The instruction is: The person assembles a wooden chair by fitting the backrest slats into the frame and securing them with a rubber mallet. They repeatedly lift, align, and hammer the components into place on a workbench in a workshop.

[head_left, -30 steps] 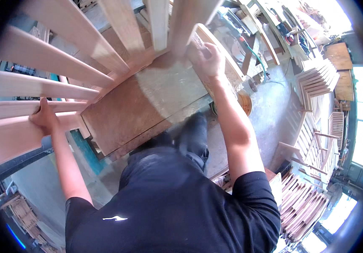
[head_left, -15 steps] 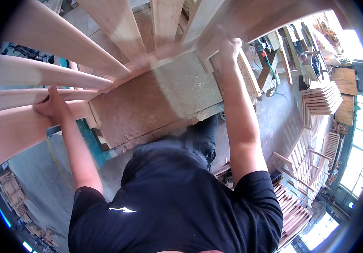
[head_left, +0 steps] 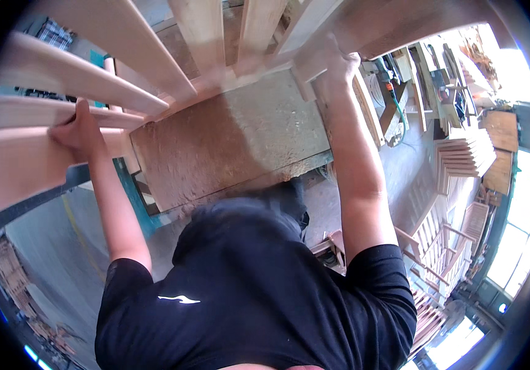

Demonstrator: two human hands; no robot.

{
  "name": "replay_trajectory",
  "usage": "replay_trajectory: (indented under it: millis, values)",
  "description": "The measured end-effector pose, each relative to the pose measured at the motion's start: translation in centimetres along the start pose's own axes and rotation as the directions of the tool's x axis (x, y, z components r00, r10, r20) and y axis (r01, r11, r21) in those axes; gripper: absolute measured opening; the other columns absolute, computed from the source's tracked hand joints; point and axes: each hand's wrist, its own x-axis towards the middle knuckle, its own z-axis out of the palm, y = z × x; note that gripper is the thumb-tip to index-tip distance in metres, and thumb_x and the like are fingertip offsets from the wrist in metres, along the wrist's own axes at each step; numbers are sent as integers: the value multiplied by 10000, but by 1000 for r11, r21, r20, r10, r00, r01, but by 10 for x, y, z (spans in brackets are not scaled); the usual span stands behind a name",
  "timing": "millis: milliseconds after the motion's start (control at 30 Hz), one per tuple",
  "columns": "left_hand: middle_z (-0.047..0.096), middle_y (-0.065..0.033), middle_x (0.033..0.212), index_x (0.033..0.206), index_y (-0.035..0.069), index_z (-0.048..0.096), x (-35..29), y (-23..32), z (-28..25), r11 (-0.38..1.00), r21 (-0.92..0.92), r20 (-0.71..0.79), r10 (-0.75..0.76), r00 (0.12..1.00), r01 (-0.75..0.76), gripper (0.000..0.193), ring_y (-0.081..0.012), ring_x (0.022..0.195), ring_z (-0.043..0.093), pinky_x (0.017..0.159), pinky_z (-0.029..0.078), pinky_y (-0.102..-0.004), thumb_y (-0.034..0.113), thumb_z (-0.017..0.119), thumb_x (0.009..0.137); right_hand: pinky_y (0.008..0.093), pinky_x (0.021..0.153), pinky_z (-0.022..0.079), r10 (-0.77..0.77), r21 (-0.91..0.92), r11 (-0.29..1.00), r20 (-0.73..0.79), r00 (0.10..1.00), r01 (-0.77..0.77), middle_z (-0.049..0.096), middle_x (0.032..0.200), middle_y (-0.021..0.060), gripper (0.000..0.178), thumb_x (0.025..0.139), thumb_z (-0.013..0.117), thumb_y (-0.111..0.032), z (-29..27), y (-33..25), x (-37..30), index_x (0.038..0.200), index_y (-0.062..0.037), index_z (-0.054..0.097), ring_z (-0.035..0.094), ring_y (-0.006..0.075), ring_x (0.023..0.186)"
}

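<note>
A large slatted frame of pale wood (head_left: pixel 200 37) stands over a worn, dusty board (head_left: pixel 216 142) in front of me. Its slats fan out toward the upper left. At the left, my left hand (head_left: pixel 81 134) is closed round the edge of the outer rail (head_left: pixel 24 154), thumb upward along the wood. On the far right, my right hand (head_left: pixel 341 65) grips the frame's other side by a wide wooden side piece (head_left: pixel 413 31). Its fingers are partly hidden and blurred.
Green metal (head_left: pixel 138 200) shows beneath the board's left corner. Beyond my right arm are a power tool with a green hose (head_left: pixel 394 92), stacked wooden parts (head_left: pixel 465 157) and slatted wooden pieces (head_left: pixel 437 246). More wood lies at the lower left (head_left: pixel 12 271). Tall windows line the right.
The frame's slats have shifted slightly up and right in the view, its left outer rail rising. My left hand has gone up with the rail. Both hands keep their hold.
</note>
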Motion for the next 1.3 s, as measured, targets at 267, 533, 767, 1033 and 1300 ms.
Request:
replay_trajectory:
  millis: [267,533,767,1033,1300]
  values:
    - [740,-159,951,982,-84,708,6,11,-13,972,235,90,-24,996,3,490,-224,905,693,830,536,-357,284,866,700,344,883,526,-99,-325,937,98,990,126,720,1045,153,394,858,819,-204,-22,10,20,1043,128,713,674,238,980]
    - [699,-48,911,944,-54,725,24,-34,-24,987,-142,331,120,936,-76,372,-126,803,645,710,528,-281,217,888,750,342,861,534,-84,-391,913,98,992,116,742,1030,191,534,813,860,-333,-11,-20,5,985,153,721,685,213,927]
    - [697,-52,878,909,-56,726,26,-27,-17,987,-156,378,96,921,-39,360,-119,782,644,661,521,-278,224,888,750,360,864,528,-118,-463,874,94,989,149,750,967,198,603,768,871,-415,-26,0,23,928,147,724,691,223,896]
    - [726,-109,818,817,-59,715,26,-29,-14,993,-82,271,105,957,-86,338,-164,723,688,658,544,-308,207,879,688,368,817,543,-216,-511,819,146,965,261,747,907,209,452,778,863,-322,-24,3,25,879,102,739,722,255,841]
    - [713,-87,878,869,-70,718,20,-22,-11,994,-69,228,97,969,-83,301,-157,759,657,694,521,-288,160,861,739,374,806,545,-216,-457,848,163,963,268,749,890,187,452,765,874,-326,-26,5,25,884,88,735,721,258,824]
